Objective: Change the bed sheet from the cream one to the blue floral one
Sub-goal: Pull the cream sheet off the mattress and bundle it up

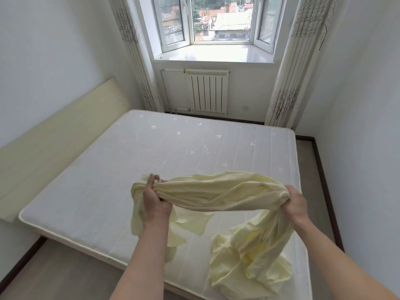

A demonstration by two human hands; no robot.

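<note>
**Cream sheet being held bunched above the bare mattress**

The cream bed sheet [218,191] is being gripped at two places, gathered into a thick, rope-like bundle that is being stretched between the hands. The left hand [154,197] is being kept curled round one bunched end, with the fingertips showing over the top of the cloth and loose folds hanging down on both sides of the wrist. The right hand [295,203] is being kept clenched round the other bunched end; from below it the rest of the sheet is hanging down and lying crumpled in a heap on the near right part of the mattress [108,169], just under the right forearm.

Both hands are being held above the near half of the mattress, whose white quilted top is lying uncovered beyond and to the left of them. A cream padded headboard [65,135] is being seen along the wall, well to the left of the left hand. Far beyond the hands, past the far edge of the mattress, a white radiator [208,93] is being shown under a bay window [218,20], with tree-patterned curtains [287,87] hanging on either side. A strip of grey floor [52,269] is being shown below and left of the left forearm.
</note>
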